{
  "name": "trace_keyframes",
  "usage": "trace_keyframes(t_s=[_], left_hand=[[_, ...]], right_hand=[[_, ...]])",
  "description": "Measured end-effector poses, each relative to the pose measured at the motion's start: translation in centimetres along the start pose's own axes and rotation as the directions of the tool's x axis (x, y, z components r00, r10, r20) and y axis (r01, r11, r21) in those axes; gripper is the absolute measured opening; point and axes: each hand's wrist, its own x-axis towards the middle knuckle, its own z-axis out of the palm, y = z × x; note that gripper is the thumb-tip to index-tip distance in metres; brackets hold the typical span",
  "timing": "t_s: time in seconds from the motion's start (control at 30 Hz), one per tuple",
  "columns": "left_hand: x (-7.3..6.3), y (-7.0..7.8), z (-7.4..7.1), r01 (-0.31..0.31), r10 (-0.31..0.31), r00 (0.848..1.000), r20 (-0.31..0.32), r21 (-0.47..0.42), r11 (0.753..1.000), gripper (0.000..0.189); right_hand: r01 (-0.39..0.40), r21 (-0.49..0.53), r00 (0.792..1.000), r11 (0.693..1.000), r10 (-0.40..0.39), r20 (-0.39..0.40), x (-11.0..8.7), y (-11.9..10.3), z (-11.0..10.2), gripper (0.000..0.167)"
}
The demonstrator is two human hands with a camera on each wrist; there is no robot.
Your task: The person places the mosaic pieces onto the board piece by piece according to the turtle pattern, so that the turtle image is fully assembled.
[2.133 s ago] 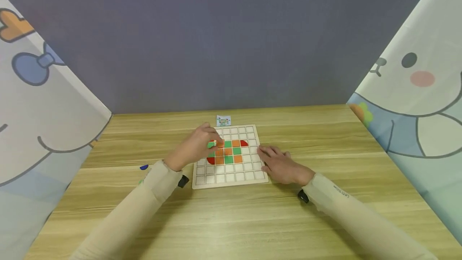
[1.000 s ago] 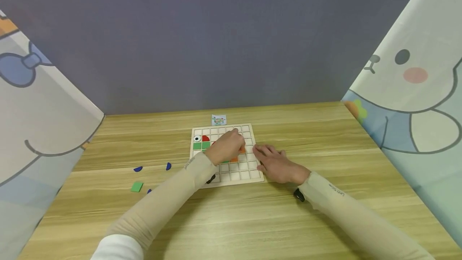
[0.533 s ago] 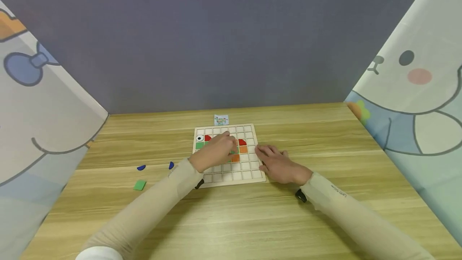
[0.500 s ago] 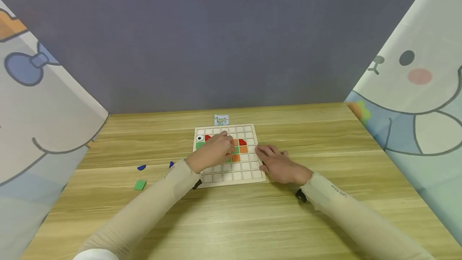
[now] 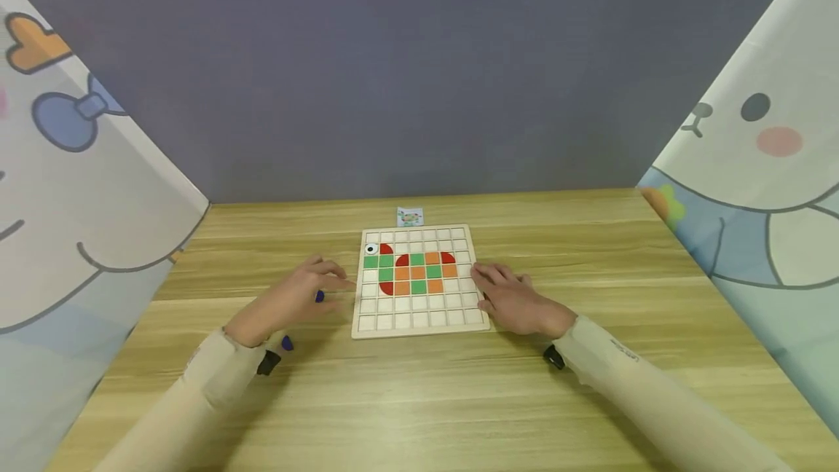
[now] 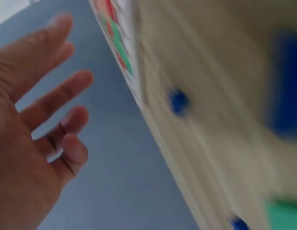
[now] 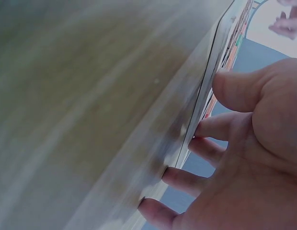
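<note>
A pale wooden grid board (image 5: pixel 419 321) lies on the table. Set into its cells are green and orange squares, red quarter-round pieces and a white eye tile (image 5: pixel 371 249). My left hand (image 5: pixel 295 301) is just left of the board, above the table, fingers spread and holding nothing; the left wrist view shows its bare palm (image 6: pixel 28 129). Close to it lie blue half-round pieces (image 5: pixel 320 296), and a green piece (image 6: pixel 285 216) shows in the left wrist view. My right hand (image 5: pixel 514 303) rests at the board's right edge, its fingertips touching table and rim in the right wrist view.
A small picture card (image 5: pixel 410 217) lies behind the board. Another blue piece (image 5: pixel 287 343) sits by the left wrist. The wood-grain table (image 5: pixel 419 406) meets a grey wall (image 5: pixel 419 79) at the back, with cartoon-printed panels (image 5: pixel 780 239) on both sides.
My left hand has moved left off the board's middle, down beside the loose pieces, uncovering the coloured tiles. The right hand keeps its place at the board's right edge.
</note>
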Motion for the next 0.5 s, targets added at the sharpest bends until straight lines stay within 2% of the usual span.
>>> trace_keyframes(t_s=[0.17,0.3,0.5], left_hand=[[-3.6,-2.4,-0.5,0.01,-0.009,0.999,0.037,-0.043,0.999,0.054],[-6.0,-3.5,-1.2,0.06,-0.056,0.996,0.074,-0.05,0.997,0.052],[-9.4,-4.6,-1.2,-0.004,0.004,1.0,0.024,-0.007,1.0,0.044]], right_hand=[[0.007,0.005,1.0,1.0,-0.007,-0.006,-0.1,0.1,0.1,0.059],[0.002,0.009,1.0,1.0,-0.002,0.002,-0.1,0.1,0.0,0.059],[-0.002,0.001,1.0,1.0,0.002,0.002,0.0,0.2,0.1,0.059]])
